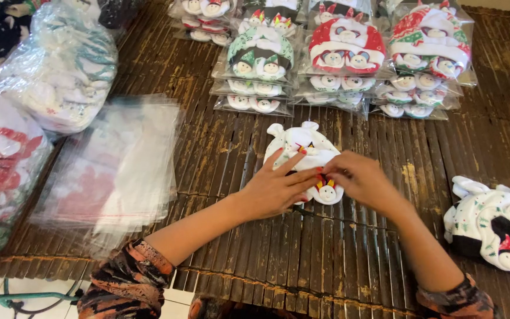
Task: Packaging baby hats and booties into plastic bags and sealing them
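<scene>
Both hands meet on the white penguin sock pair (308, 147), its long axis running near to far: left hand (275, 189) lies flat and spread, right hand (361, 180) pinches its near end.

A packing workshop — bagged festive socks (346, 47) stacked at twelve o'clock, clear bags (119, 165) piled at nine, all on a slatted bamboo mat (337, 260).

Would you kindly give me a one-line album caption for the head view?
Left hand and right hand press a white hat on a bamboo mat.
</scene>
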